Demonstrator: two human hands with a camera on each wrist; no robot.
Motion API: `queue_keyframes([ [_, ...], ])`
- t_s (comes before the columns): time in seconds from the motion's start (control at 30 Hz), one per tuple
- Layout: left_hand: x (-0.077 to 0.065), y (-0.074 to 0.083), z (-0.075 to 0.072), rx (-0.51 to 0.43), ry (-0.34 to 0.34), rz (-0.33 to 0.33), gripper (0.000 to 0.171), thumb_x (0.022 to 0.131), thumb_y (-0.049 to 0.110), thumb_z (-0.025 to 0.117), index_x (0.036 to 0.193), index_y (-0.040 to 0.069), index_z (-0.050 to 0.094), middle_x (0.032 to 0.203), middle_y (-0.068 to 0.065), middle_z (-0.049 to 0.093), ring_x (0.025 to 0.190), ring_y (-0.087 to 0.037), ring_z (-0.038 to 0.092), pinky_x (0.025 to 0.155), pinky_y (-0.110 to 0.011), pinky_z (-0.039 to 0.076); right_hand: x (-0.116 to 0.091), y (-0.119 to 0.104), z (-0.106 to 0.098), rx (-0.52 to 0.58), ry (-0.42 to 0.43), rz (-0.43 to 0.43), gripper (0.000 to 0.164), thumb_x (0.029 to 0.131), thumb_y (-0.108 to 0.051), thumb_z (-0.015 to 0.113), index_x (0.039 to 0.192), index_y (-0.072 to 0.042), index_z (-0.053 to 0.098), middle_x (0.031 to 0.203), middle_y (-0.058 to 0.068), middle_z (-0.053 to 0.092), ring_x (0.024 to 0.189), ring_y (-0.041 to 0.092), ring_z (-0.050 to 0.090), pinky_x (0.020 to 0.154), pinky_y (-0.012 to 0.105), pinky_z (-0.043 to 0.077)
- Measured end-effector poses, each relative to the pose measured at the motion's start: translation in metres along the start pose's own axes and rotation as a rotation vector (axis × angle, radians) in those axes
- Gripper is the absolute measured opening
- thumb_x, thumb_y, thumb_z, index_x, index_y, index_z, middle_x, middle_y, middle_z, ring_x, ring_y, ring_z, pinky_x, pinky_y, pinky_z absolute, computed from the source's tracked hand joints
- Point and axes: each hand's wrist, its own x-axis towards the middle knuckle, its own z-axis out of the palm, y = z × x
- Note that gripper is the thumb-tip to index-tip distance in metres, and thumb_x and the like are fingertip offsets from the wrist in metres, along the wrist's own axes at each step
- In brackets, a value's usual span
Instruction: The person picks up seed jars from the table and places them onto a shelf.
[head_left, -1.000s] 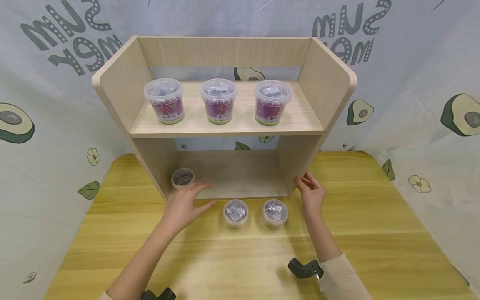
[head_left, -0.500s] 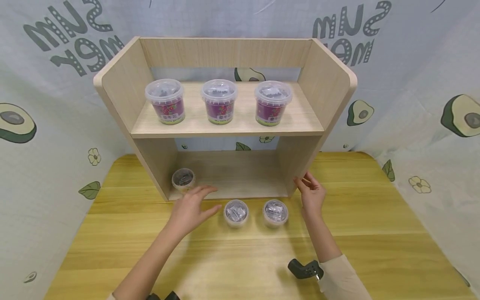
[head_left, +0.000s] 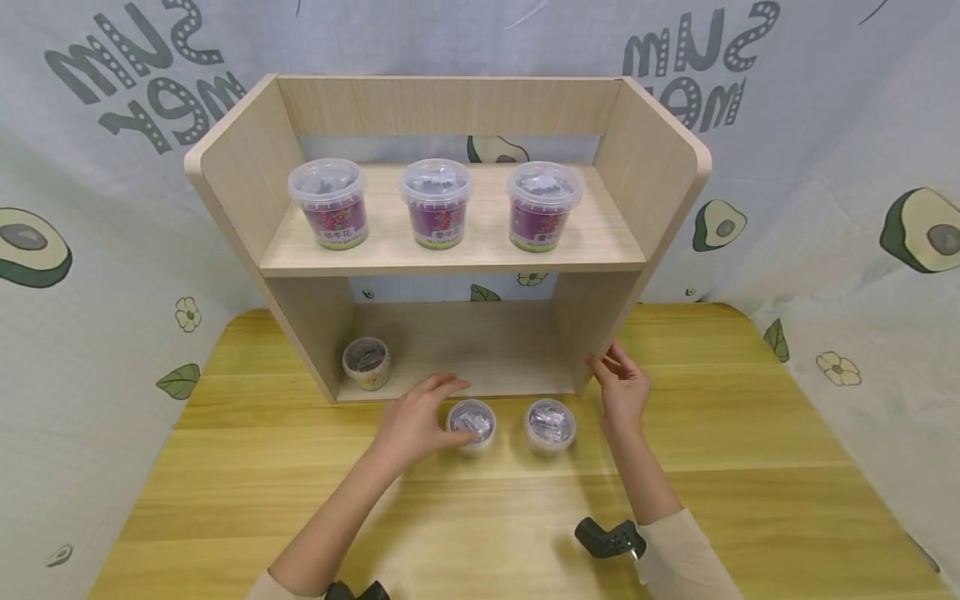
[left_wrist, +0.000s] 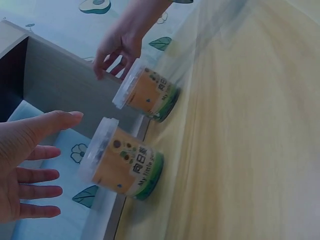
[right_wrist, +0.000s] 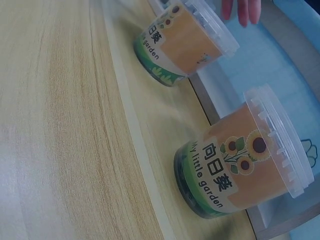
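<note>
Two clear-lidded plastic tubs with orange sunflower labels stand on the table before the shelf, a left tub [head_left: 472, 423] and a right tub [head_left: 550, 425]. My left hand [head_left: 420, 423] is at the left tub's lid, fingers spread and slightly bent, thumb over the lid's near side in the head view. In the left wrist view the left hand [left_wrist: 27, 170] shows a gap before the tub [left_wrist: 131, 162]. My right hand [head_left: 622, 387] pinches the front edge of the wooden shelf's [head_left: 450, 271] right side panel. A third small tub [head_left: 367, 363] sits inside the lower compartment at left.
Three purple-labelled tubs, a left one [head_left: 330, 204], a middle one [head_left: 437, 204] and a right one [head_left: 544, 207], stand on the upper shelf board. The shelf stands at the back of the wooden table [head_left: 480, 533], before a printed cloth [head_left: 825, 292].
My left hand has moved right, away from the tub in the lower compartment, to the left tub on the table. The right hand stays at the side panel.
</note>
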Motion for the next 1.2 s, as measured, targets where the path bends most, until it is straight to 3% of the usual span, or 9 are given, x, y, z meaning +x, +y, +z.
queue_keyframes([
  [0.2, 0.004, 0.003, 0.015, 0.011, -0.015, 0.016, 0.070, 0.065, 0.053, 0.076, 0.125, 0.023, 0.058, 0.132, -0.005, 0.051, 0.116, -0.031, 0.052, 0.080, -0.057, 0.046, 0.001, 0.002, 0.000, 0.001, 0.007, -0.001, 0.042, 0.079, 0.005, 0.067, 0.120, 0.004, 0.058, 0.085, -0.010, 0.062, 0.076, 0.004, 0.060, 0.069, 0.012, 0.050],
  [0.43, 0.006, 0.006, 0.024, -0.020, -0.033, 0.020, 0.066, 0.067, 0.046, 0.078, 0.122, 0.016, 0.060, 0.127, -0.005, 0.056, 0.114, -0.029, 0.054, 0.082, -0.054, 0.047, 0.002, 0.003, 0.000, -0.021, -0.006, -0.005, 0.042, 0.080, 0.002, 0.067, 0.121, 0.004, 0.058, 0.086, -0.011, 0.061, 0.077, 0.003, 0.060, 0.069, 0.011, 0.049],
  [0.8, 0.008, 0.011, 0.026, 0.034, -0.046, 0.054, 0.064, 0.066, 0.043, 0.079, 0.119, 0.012, 0.062, 0.118, -0.007, 0.062, 0.105, -0.026, 0.059, 0.077, -0.045, 0.052, 0.003, 0.003, 0.000, -0.008, 0.006, 0.007, 0.044, 0.079, 0.002, 0.069, 0.121, 0.002, 0.058, 0.086, -0.011, 0.062, 0.078, 0.003, 0.060, 0.068, 0.012, 0.048],
  [1.2, 0.010, 0.020, 0.024, 0.108, -0.084, 0.008, 0.066, 0.064, 0.041, 0.080, 0.120, 0.012, 0.062, 0.117, -0.008, 0.062, 0.102, -0.028, 0.061, 0.071, -0.043, 0.054, 0.003, 0.004, 0.001, 0.000, 0.012, -0.009, 0.040, 0.078, 0.005, 0.067, 0.118, 0.001, 0.061, 0.082, -0.012, 0.063, 0.075, 0.003, 0.060, 0.067, 0.012, 0.048],
])
